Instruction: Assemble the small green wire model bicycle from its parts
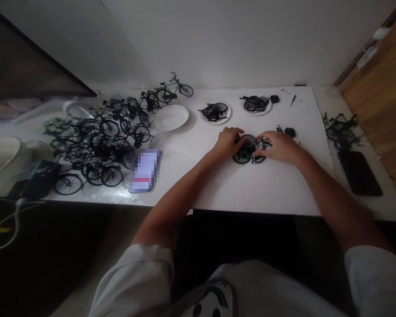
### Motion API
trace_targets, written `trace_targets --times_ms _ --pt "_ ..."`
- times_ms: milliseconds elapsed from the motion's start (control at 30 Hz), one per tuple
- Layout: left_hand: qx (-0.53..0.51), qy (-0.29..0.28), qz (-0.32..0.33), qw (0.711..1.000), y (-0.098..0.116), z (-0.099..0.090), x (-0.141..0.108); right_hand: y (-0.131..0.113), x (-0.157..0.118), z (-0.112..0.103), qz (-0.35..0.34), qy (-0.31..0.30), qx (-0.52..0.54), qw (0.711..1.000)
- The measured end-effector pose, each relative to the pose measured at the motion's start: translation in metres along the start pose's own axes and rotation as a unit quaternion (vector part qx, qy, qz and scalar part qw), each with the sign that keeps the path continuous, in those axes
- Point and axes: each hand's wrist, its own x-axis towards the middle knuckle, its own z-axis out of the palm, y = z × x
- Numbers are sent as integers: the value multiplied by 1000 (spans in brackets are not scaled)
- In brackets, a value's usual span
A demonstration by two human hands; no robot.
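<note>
Black model bicycle parts (247,152), with a spoked wheel showing, lie on the white board between my two hands. My left hand (228,141) has its fingers curled against the left rim of the wheel, thumb close to it. On the other side, my right hand (277,145) grips the thin frame end between thumb and fingers. Beyond my hands, one white plate (230,118) bears a heap of black bicycle parts (214,111), and another plate (267,110) bears similar parts (254,103). A small dark block (289,132) sits just behind my right hand.
Many model bicycles (102,141) crowd the left side, near a white dish (172,117) and a lit phone (144,171). At right are a dark phone (360,172) and more bicycle parts (341,130). A thin dark tool (293,100) lies at the back.
</note>
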Motion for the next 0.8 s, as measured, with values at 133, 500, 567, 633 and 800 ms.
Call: trace_targets --times_ms 133,500,567,633,800 --pt "-4 14 -9 1000 3 2 -2 4 1 2 2 -12 23 1000" --pt "-79 49 -27 995 8 2 -4 14 5 4 3 5 78 997" --pt "-96 50 -35 993 6 2 -2 15 6 4 7 12 89 996" --pt "-112 58 -46 991 5 2 -1 15 7 3 9 16 95 995" --pt "-161 79 -73 981 5 0 -2 18 10 2 12 13 107 994"
